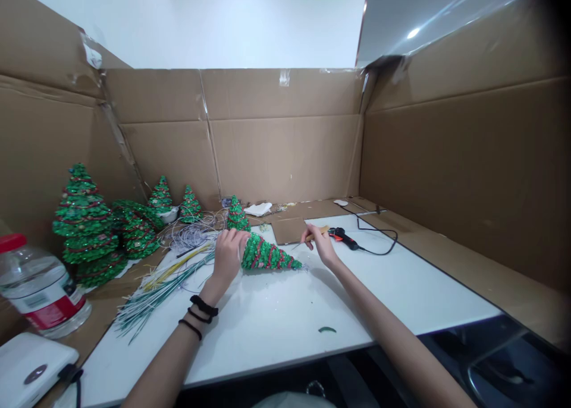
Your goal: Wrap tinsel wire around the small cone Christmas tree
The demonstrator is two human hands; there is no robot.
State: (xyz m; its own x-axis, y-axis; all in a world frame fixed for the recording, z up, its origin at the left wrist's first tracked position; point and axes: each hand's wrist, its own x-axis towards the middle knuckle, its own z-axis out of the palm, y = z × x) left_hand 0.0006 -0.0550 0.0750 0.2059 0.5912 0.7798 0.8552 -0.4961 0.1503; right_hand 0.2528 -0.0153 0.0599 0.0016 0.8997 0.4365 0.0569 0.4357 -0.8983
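A green sequinned cone tree (267, 257) with red bands lies on its side on the white tabletop (285, 319), tip pointing right. My left hand (228, 254) grips its wide base. My right hand (317, 242) holds a thin tool with a wooden handle (316, 234), its metal point aimed at the tree's tip. Just right of that hand lies a black and red glue gun (344, 237) with its black cord (383, 241) looping across the table.
Finished green trees (84, 223) stand at the left with smaller ones (161, 197) behind, and another (236, 215) at the back. A bundle of green and yellow wires (160, 286) lies left. A water bottle (38, 289) and white device (31, 369) sit front left. Cardboard walls (285, 140) surround the table.
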